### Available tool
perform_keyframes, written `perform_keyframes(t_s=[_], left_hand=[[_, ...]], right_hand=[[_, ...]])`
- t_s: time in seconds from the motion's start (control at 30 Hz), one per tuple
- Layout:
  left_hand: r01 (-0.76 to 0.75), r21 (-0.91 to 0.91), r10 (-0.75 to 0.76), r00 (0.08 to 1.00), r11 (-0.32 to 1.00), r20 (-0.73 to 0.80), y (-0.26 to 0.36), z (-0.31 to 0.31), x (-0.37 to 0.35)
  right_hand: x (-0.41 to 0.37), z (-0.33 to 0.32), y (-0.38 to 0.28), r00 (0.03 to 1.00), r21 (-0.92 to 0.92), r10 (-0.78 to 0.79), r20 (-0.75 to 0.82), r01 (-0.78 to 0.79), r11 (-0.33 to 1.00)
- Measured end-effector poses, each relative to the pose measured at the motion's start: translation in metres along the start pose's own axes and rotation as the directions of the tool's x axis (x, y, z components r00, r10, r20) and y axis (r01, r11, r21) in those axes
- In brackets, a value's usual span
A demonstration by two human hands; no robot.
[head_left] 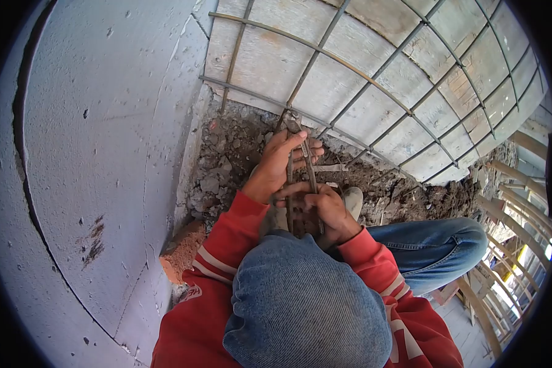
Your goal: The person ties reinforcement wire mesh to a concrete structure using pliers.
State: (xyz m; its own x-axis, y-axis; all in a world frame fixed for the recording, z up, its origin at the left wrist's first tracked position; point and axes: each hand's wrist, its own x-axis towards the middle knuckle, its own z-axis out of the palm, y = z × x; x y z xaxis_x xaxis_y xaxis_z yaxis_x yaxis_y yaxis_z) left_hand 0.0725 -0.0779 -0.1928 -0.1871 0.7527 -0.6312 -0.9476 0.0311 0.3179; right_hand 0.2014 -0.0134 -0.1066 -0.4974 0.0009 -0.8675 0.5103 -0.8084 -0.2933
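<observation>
Your left hand (279, 162) closes round the rusty long-handled steel pincers (305, 153) nearer the grey rebar grid (362, 80), and your right hand (326, 211) clasps the handle ends. The tool's long axis points away from you (head at the grid's lowest bar).

No text can be read anywhere; white print on the left red sleeve (193, 292) and the right red sleeve (411, 331) is too creased and cropped to decipher.
</observation>
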Motion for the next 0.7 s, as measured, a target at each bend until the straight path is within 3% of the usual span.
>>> perform_keyframes(t_s=[0.1,0.2,0.27,0.3,0.33,0.37,0.43,0.5,0.53,0.57,0.6,0.7], left_hand=[[0.006,0.090,-0.001,0.999,0.996,-0.052,0.009,0.002,0.000],[0.032,0.093,-0.027,0.998,0.995,-0.049,0.011,-0.002,0.001],[0.066,-0.090,-0.065,0.998,0.994,0.019,0.008,-0.006,0.004],[0.068,-0.089,-0.067,0.998,0.994,0.020,0.007,-0.010,0.007],[0.114,-0.234,-0.086,0.988,0.966,0.128,0.008,-0.015,0.011],[0.172,-0.368,-0.088,0.968,0.914,0.236,0.011,-0.014,0.010],[0.181,-0.376,-0.111,0.974,0.909,0.200,0.014,-0.009,0.008],[0.187,-0.392,-0.133,0.978,0.901,0.161,0.011,-0.007,0.011],[0.188,-0.351,-0.138,0.977,0.917,0.163,0.006,-0.010,0.018],[0.192,-0.306,-0.145,0.975,0.932,0.170,0.004,-0.005,0.023],[0.147,-0.212,-0.150,0.989,0.966,0.004,-0.001,0.004,0.027],[0.139,-0.241,-0.153,0.987,0.961,-0.039,0.001,0.005,0.027]], right_hand=[[0.000,0.006,-0.004,0.994,0.167,0.069,0.087,-0.083,0.983],[0.006,0.010,0.005,1.000,0.142,0.011,0.021,-0.013,0.990],[0.014,0.021,0.015,0.998,0.106,0.013,-0.057,-0.007,0.994],[0.017,0.026,0.019,0.991,0.073,0.010,-0.135,0.000,0.997],[0.019,0.027,0.021,0.991,0.075,0.010,-0.137,0.000,0.997],[0.021,0.028,0.022,0.997,0.126,-0.006,-0.081,0.016,0.992],[0.023,0.024,0.020,0.999,0.174,-0.022,-0.023,0.026,0.984],[0.017,0.001,0.012,0.908,0.528,0.063,0.413,-0.296,0.796],[0.020,-0.013,0.012,0.880,0.494,0.064,0.471,-0.324,0.807],[0.023,-0.019,0.015,0.883,0.497,0.065,0.465,-0.321,0.806],[0.025,-0.023,0.018,0.880,0.456,0.085,0.467,-0.322,0.830],[0.019,-0.015,0.019,0.904,0.396,0.092,0.417,-0.272,0.877]])
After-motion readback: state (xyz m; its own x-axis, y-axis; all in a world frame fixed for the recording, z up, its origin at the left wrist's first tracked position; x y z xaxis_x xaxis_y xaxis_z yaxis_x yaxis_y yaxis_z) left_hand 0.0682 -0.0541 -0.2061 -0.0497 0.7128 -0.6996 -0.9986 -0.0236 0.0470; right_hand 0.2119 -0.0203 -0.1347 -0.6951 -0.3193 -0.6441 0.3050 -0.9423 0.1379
